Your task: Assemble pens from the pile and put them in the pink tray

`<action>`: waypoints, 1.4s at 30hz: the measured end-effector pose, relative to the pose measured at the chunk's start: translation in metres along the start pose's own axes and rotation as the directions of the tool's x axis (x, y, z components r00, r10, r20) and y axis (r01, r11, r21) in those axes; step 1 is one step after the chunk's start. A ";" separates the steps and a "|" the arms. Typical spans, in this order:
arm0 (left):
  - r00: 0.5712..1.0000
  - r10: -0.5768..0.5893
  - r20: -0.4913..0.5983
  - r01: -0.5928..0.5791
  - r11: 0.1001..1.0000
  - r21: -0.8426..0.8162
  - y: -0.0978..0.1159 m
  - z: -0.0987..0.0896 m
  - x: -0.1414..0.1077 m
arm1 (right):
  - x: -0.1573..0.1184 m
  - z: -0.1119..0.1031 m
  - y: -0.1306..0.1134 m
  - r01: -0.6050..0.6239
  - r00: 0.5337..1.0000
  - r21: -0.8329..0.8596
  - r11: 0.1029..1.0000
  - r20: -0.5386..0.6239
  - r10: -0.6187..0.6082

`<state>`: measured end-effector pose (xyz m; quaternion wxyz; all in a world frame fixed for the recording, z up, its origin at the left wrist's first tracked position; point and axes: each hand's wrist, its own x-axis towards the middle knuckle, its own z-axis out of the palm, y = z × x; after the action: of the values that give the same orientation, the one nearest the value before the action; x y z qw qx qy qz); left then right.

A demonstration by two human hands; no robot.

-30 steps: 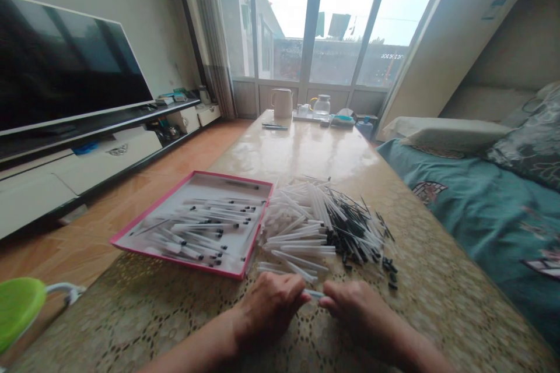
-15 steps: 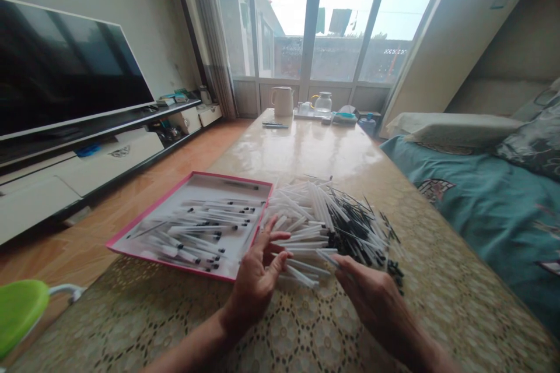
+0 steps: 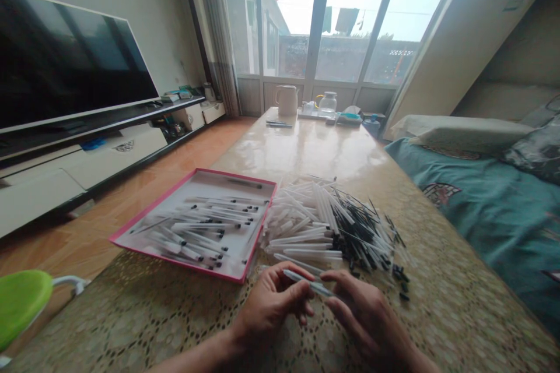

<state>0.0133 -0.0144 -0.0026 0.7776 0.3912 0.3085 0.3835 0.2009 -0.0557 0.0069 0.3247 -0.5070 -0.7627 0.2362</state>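
A slim, translucent pen (image 3: 320,288) with a greyish core lies slantwise between my two hands, above the near side of the table. My left hand (image 3: 271,298) pinches it between thumb and fingers near its left end. At the pen's other end, my right hand (image 3: 367,310) has its thumb and fingers closed around the tip. Just beyond my hands lies a heap of white pen barrels (image 3: 301,242). Thin dark refills (image 3: 363,218) are piled to its right, with small black caps (image 3: 399,274) at the near edge.
A pink-rimmed shallow tray (image 3: 245,239) with several black-ended pens stands to the left. At the table's far end are a beige jug (image 3: 287,100), a glass pitcher (image 3: 328,105) and a tissue pack (image 3: 349,116). A green stool (image 3: 24,303) stands at lower left.
My right hand has moved left and toward me with the pen. My left hand has come nearer and closed on its other end. The view has shifted slightly.
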 end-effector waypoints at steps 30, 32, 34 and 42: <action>0.985 0.024 -0.169 -0.047 0.990 -0.133 0.004 -0.010 0.005 | -0.003 -0.009 0.020 -0.174 0.983 0.093 0.980 -0.045 0.179; 0.986 0.023 -0.165 -0.046 0.990 -0.131 0.004 -0.010 0.005 | -0.003 -0.009 0.021 -0.187 0.981 0.093 0.978 -0.033 0.190; 0.987 0.024 -0.160 -0.046 0.990 -0.133 0.004 -0.010 0.005 | -0.003 -0.008 0.022 -0.166 0.985 0.090 0.982 -0.027 0.169; 0.986 0.019 -0.167 -0.041 0.990 -0.134 0.005 -0.010 0.005 | -0.004 -0.004 0.024 -0.168 0.980 0.089 0.982 -0.091 0.176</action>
<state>0.0069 -0.0044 -0.0045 0.7685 0.3084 0.3390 0.4465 0.2201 -0.0503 -0.0076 0.3604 -0.5687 -0.6888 0.2688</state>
